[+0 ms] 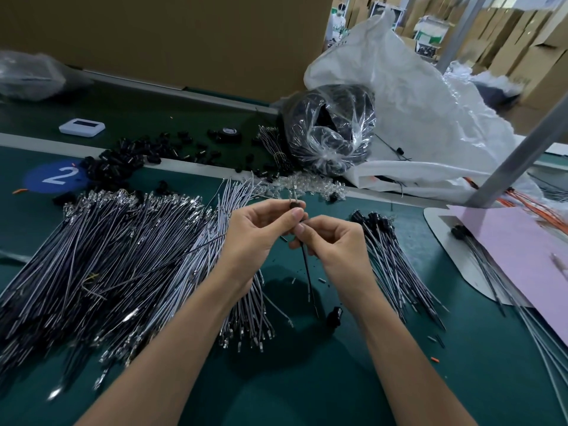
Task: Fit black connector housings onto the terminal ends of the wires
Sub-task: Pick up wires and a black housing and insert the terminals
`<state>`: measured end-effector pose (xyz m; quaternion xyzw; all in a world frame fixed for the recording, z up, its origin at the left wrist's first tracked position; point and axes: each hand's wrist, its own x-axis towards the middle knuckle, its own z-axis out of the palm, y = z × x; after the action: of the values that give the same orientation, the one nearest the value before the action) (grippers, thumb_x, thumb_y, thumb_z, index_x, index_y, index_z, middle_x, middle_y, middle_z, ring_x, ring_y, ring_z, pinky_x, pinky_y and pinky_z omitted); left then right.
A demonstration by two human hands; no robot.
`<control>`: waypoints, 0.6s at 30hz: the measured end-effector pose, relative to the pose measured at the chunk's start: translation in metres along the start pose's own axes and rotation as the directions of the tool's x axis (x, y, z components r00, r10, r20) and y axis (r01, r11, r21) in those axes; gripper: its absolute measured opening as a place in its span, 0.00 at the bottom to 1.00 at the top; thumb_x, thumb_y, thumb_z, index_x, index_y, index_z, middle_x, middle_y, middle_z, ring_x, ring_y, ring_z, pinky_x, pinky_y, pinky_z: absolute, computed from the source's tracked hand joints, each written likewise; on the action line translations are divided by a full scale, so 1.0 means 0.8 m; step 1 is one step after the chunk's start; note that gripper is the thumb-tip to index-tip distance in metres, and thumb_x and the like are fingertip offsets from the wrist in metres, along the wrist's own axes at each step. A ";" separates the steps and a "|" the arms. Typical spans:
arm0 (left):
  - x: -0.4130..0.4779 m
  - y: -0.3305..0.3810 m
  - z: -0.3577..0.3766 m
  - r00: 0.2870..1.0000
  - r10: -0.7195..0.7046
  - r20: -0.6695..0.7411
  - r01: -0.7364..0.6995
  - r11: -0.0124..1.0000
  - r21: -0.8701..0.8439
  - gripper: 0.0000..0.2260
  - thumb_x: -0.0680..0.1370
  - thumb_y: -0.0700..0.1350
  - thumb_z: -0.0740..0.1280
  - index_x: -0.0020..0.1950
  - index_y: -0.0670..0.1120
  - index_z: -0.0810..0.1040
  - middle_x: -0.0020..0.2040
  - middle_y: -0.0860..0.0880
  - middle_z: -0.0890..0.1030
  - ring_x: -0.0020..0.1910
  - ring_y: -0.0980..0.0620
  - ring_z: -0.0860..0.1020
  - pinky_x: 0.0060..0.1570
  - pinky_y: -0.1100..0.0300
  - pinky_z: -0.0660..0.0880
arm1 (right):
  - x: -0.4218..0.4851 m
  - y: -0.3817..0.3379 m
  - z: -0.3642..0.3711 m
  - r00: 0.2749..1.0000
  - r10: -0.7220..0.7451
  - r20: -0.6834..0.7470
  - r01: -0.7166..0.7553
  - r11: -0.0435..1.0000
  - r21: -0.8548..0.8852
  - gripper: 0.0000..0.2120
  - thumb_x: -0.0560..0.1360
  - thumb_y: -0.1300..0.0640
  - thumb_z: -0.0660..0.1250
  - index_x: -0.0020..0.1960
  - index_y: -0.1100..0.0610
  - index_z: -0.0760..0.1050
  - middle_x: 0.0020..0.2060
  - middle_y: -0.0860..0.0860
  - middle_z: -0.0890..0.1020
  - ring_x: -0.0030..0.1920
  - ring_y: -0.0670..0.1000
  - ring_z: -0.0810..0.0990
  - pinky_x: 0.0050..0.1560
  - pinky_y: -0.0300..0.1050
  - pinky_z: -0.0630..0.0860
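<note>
My left hand [259, 233] pinches a small black connector housing [295, 205] between thumb and forefinger, above the green table. My right hand [333, 244] pinches a thin black wire [308, 278] just below the housing; the wire hangs down toward the table. A large heap of grey wires with metal terminals [123, 256] lies to the left. Loose black housings [123, 158] are scattered at the back left. A bundle of wires with black housings on their ends [390, 250] lies to the right.
A clear bag of black parts [332, 130] and a big white sack [415, 118] stand at the back. A pink sheet [522, 250] and a metal post [522, 149] are at the right. A white device [82, 127] lies back left. One loose housing [335, 315] lies near my right wrist.
</note>
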<state>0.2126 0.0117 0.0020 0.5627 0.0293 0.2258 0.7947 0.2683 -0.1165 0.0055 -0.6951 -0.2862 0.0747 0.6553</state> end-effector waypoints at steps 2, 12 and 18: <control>-0.001 0.001 0.000 1.000 0.009 -0.021 -0.010 0.999 -0.038 0.11 0.68 0.47 0.74 0.49 0.46 0.85 0.46 0.46 0.86 0.48 0.51 0.84 0.46 0.61 0.79 | 0.000 0.002 0.002 1.000 -0.016 0.006 0.016 1.000 -0.010 0.03 0.75 0.62 0.71 0.43 0.58 0.84 0.32 0.52 0.85 0.35 0.45 0.83 0.39 0.32 0.75; 0.003 0.006 -0.006 0.993 -0.055 -0.102 0.031 0.973 -0.228 0.09 0.60 0.46 0.77 0.38 0.47 0.86 0.41 0.46 0.86 0.42 0.53 0.83 0.45 0.62 0.80 | 0.001 0.009 0.006 0.995 -0.097 -0.007 0.096 0.992 -0.076 0.06 0.73 0.63 0.73 0.40 0.53 0.82 0.32 0.52 0.85 0.36 0.49 0.84 0.42 0.38 0.78; 0.004 0.006 -0.008 0.990 -0.086 -0.108 0.056 0.964 -0.260 0.06 0.64 0.43 0.74 0.39 0.46 0.87 0.43 0.46 0.86 0.43 0.54 0.83 0.45 0.62 0.80 | -0.002 0.008 0.006 0.993 -0.120 -0.003 0.118 0.984 -0.132 0.04 0.75 0.60 0.72 0.42 0.53 0.84 0.35 0.50 0.86 0.37 0.54 0.84 0.40 0.48 0.79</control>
<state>0.2121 0.0202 0.0049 0.4393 0.0669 0.2318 0.8653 0.2668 -0.1131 -0.0020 -0.7188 -0.3278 0.0126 0.6130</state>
